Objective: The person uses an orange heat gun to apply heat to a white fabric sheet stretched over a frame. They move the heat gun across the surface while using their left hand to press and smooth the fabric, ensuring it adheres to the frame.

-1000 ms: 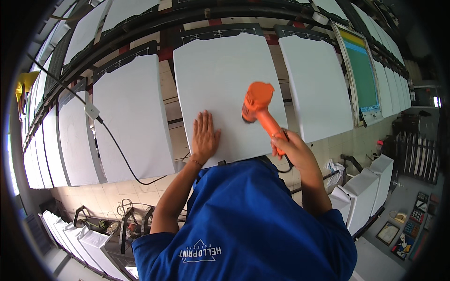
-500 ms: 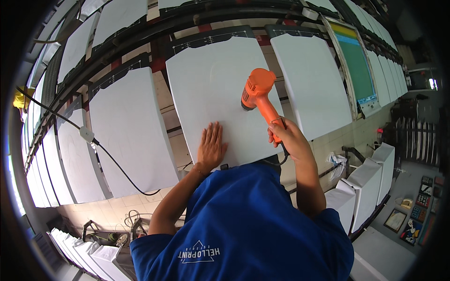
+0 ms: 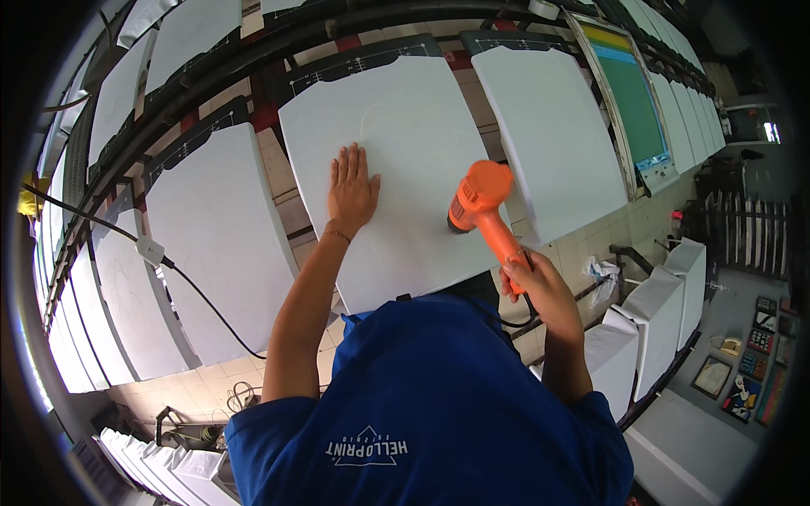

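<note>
A white shirt (image 3: 405, 118) lies stretched over the dark board in front of me. My left hand (image 3: 353, 190) rests flat on its left half, fingers together and pointing away. In my right hand (image 3: 540, 282) is an orange heat gun (image 3: 487, 198), gripped by its handle. Its dark nozzle is tipped down and left over the right part of the white cloth. A black cord hangs from the handle's lower end, past my waist.
Neighbouring boards carry white cloth, one to the left (image 3: 215, 219) and one to the right (image 3: 553, 135). A framed green screen (image 3: 629, 105) leans farther right. A black cable with a white connector (image 3: 150, 250) hangs across the left side. More white-covered boards (image 3: 658, 312) stand behind at right.
My left hand has slid farther up the white shirt, away from my body. The heat gun has come nearer to me and slightly to the right.
</note>
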`<state>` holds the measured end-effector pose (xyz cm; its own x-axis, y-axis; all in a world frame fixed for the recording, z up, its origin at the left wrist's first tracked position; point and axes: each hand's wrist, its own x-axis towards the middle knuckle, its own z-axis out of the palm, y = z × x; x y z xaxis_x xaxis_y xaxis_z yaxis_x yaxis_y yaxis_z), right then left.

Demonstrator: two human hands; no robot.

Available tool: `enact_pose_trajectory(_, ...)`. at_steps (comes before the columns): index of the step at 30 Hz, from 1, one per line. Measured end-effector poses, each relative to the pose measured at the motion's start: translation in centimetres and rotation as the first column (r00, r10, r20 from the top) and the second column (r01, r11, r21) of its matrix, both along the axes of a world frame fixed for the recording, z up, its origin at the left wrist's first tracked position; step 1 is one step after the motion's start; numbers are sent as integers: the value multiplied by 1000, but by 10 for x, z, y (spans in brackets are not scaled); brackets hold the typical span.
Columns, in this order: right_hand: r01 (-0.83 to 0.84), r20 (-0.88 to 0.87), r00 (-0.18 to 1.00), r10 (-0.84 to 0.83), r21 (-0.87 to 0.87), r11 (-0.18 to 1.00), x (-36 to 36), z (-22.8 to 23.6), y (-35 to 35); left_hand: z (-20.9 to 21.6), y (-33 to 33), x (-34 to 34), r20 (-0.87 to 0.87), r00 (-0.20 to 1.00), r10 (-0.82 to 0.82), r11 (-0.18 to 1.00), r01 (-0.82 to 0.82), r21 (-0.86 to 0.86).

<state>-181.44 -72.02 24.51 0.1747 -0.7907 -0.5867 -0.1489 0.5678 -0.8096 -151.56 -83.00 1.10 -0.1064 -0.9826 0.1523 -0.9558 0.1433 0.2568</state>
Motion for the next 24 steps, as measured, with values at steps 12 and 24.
enact_pose_trajectory(12,-7,20,1000,8,-50,999,5,-18,-28,31,130,-11,-43,962,-270,929,272,253)
enact_pose_trajectory(24,58,-21,998,-58,-16,998,-1,-6,-10,0,12,1,33,999,26,999,-27,37)
